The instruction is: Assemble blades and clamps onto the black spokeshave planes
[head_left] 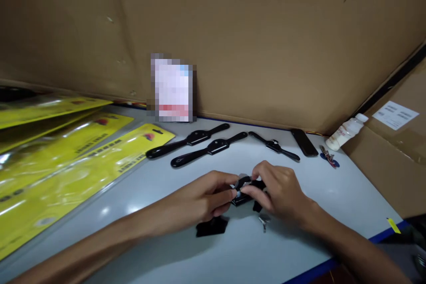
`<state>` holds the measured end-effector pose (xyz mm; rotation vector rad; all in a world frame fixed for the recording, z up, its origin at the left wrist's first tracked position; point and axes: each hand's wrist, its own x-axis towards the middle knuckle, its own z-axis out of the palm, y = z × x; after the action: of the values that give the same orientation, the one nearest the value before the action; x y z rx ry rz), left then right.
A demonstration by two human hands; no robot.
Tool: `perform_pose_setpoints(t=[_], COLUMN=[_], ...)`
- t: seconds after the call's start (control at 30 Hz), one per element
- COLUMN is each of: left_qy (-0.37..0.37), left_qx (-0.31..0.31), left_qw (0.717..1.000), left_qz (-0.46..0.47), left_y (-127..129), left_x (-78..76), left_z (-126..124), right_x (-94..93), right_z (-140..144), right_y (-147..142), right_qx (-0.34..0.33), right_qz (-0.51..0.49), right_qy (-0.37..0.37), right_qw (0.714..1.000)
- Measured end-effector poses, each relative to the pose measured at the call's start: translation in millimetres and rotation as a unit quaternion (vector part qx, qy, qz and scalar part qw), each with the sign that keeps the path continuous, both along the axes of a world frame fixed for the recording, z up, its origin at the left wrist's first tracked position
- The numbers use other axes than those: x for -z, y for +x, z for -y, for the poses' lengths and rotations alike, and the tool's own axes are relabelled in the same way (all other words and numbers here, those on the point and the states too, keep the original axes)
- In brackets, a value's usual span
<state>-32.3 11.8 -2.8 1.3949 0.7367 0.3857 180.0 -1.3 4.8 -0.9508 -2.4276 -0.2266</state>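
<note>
Both forearms reach in from the bottom edge over the pale desk (299,248). Left hand (203,202) and right hand (279,191) meet in the middle, each grip closed on one small black tool (244,191) with a shiny bit, pinched between fingertips just above the desk. Near it lie a black flat piece (211,226) and a tiny metal screw (264,220). Farther back lie three long black tools (208,147) and yellow packs (76,159).
</note>
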Motion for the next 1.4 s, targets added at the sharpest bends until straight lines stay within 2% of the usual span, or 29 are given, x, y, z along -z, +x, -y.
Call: perform_pose_setpoints(t=[0.1, 0.17, 0.2, 0.27, 0.33, 0.37, 0.4, 0.47, 0.5, 0.57, 0.67, 0.73, 0.87, 0.93, 0.97, 1.03, 1.07, 1.13, 1.2, 1.3, 1.4], left_qy=[-0.015, -0.023, -0.018, 0.03, 0.159, 0.247, 0.335, 0.468, 0.513, 0.555, 0.551, 0.538, 0.488, 0.464, 0.451, 0.435, 0.43, 0.421, 0.407, 0.372, 0.318], left_qx=[0.013, -0.019, -0.065, -0.2, -0.299, -0.321, -0.333, -0.302, -0.27, -0.214, -0.176, -0.176, -0.193, -0.205, -0.213, -0.222, -0.226, -0.236, -0.251, -0.284, -0.321], left_qw=[1.0, 1.0, 0.998, 0.979, 0.939, 0.906, 0.86, 0.766, 0.732, 0.686, 0.661, 0.667, 0.706, 0.72, 0.726, 0.739, 0.746, 0.763, 0.782, 0.818, 0.86], left_qz=[-0.005, 0.002, 0.006, 0.0, -0.059, -0.122, -0.194, -0.323, -0.358, -0.42, -0.477, -0.484, -0.475, -0.474, -0.474, -0.465, -0.455, -0.431, -0.398, -0.333, -0.238], left_y=[-1.4, -3.0, -4.5, -9.2, -16.0, -19.7, -23.5, -29.8, -31.9, -33.4, -29.7, -25.1, -15.9, -12.5, -11.2, -9.4, -8.8, -8.2, -8.5, -10.9, -14.6], left_x=[-3.1, -6.1, -7.6, -9.1, -6.4, -3.2, 1.1, 11.7, 17.1, 26.2, 32.0, 30.7, 24.4, 23.2, 23.4, 24.7, 25.6, 27.0, 27.6, 26.2, 22.3], left_z=[-2.0, -4.8, -7.2, -14.1, -23.8, -29.2, -34.3, -43.2, -46.7, -51.6, -55.6, -57.0, -59.3, -60.3, -60.6, -60.4, -60.1, -59.4, -59.5, -61.1, -60.7], right_x=[-0.2, -1.2, -2.1, -4.1, -4.5, -3.5, -1.6, 4.2, 7.5, 13.4, 16.4, 13.6, 1.1, -3.8, -5.1, -4.8, -3.6, 0.6, 5.8, 13.1, 16.8], right_z=[-9.3, -19.0, -24.7, -36.8, -48.7, -54.0, -58.9, -66.3, -68.7, -70.7, -67.9, -64.0, -52.4, -41.7, -34.2, -15.4, -4.9, 14.7, 27.5, 28.5, 14.8], right_y=[8.1, 14.0, 17.5, 26.1, 36.9, 42.5, 47.8, 56.3, 59.2, 62.3, 62.2, 59.9, 47.0, 33.7, 25.2, 6.1, -3.5, -20.2, -31.1, -34.2, -25.6], right_qx=[0.08, 0.148, 0.187, 0.273, 0.303, 0.312, 0.322, 0.336, 0.341, 0.344, 0.339, 0.336, 0.327, 0.289, 0.25, 0.095, 0.024, -0.083, -0.141, -0.147, -0.111], right_qz=[-0.004, 0.005, 0.013, 0.038, 0.028, 0.025, 0.022, 0.021, 0.022, 0.027, 0.042, 0.053, 0.06, 0.054, 0.052, 0.022, 0.021, 0.062, 0.101, 0.118, 0.083], right_qy=[-0.102, -0.149, -0.165, -0.173, -0.177, -0.179, -0.181, -0.183, -0.184, -0.184, -0.182, -0.175, -0.141, -0.122, -0.117, -0.106, -0.104, -0.095, -0.089, -0.107, -0.143], right_qw=[0.992, 0.978, 0.968, 0.946, 0.936, 0.933, 0.929, 0.924, 0.922, 0.92, 0.922, 0.924, 0.932, 0.948, 0.96, 0.99, 0.994, 0.99, 0.981, 0.976, 0.98])
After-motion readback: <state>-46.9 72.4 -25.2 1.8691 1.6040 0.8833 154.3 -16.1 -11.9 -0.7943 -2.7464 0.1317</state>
